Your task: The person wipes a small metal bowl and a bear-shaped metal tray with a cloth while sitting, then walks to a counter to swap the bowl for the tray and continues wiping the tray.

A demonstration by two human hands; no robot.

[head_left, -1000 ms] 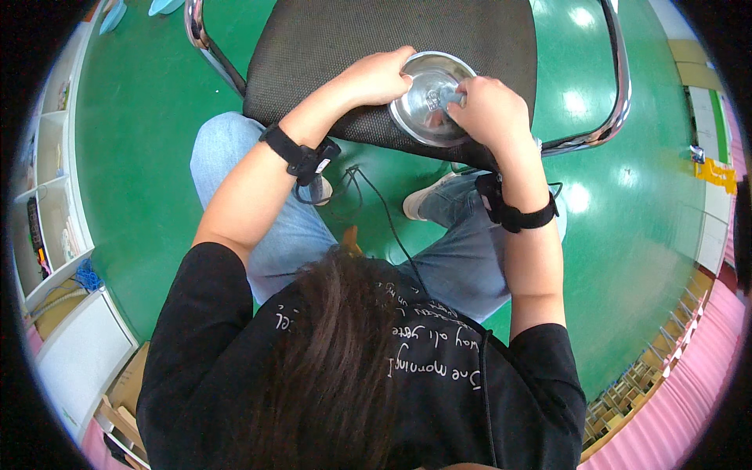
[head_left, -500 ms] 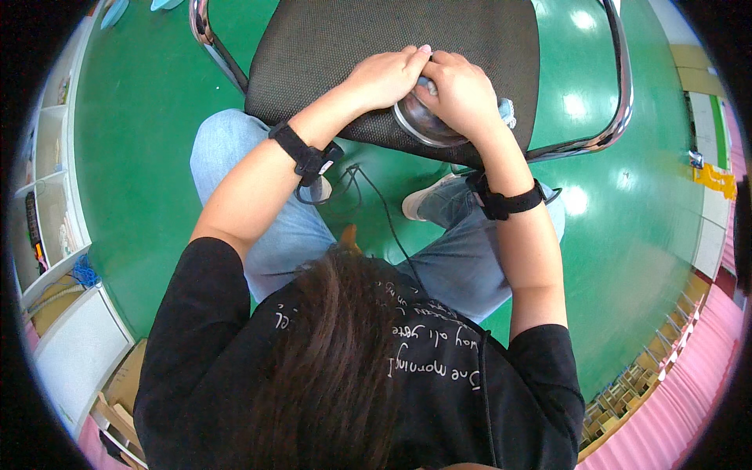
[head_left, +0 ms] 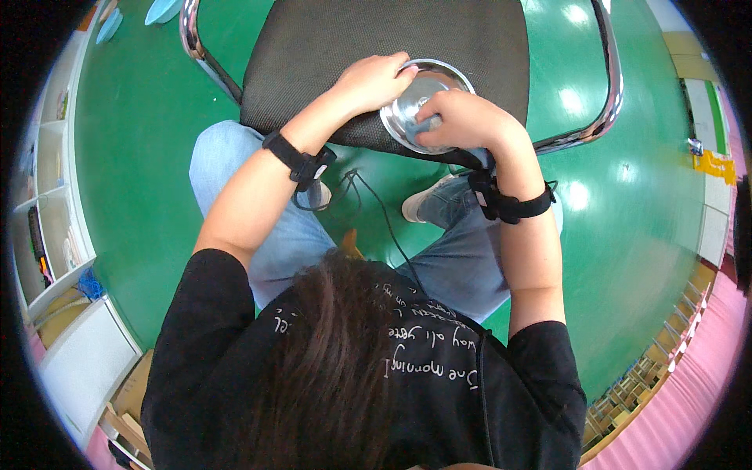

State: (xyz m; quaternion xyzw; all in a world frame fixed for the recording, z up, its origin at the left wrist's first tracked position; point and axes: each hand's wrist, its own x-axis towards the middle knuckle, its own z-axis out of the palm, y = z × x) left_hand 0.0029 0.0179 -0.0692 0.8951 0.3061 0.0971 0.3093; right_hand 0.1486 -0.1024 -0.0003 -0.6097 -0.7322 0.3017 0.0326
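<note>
A shiny round metal bowl point(head_left: 401, 117) rests at the near edge of the dark mesh seat of a chair point(head_left: 329, 55), its open side facing up. My left hand point(head_left: 376, 81) grips the bowl's rim on its left side, thumb on the inside. Down inside the bowl is my right hand point(head_left: 462, 119), fingers curled and pressed on a pale blue cloth point(head_left: 429, 124). Most of the cloth is hidden under that hand.
Chrome chair armrests point(head_left: 607, 102) curve up on both sides of the seat. A black cable point(head_left: 384, 207) hangs between my legs above the green floor point(head_left: 141, 157). White shelves point(head_left: 55, 164) stand at left; pale blue basins point(head_left: 162, 11) lie at far left.
The bowl has turned from tilted on its side to open side up. My right hand has gone from its outside, near my left hand, into its inside with the cloth.
</note>
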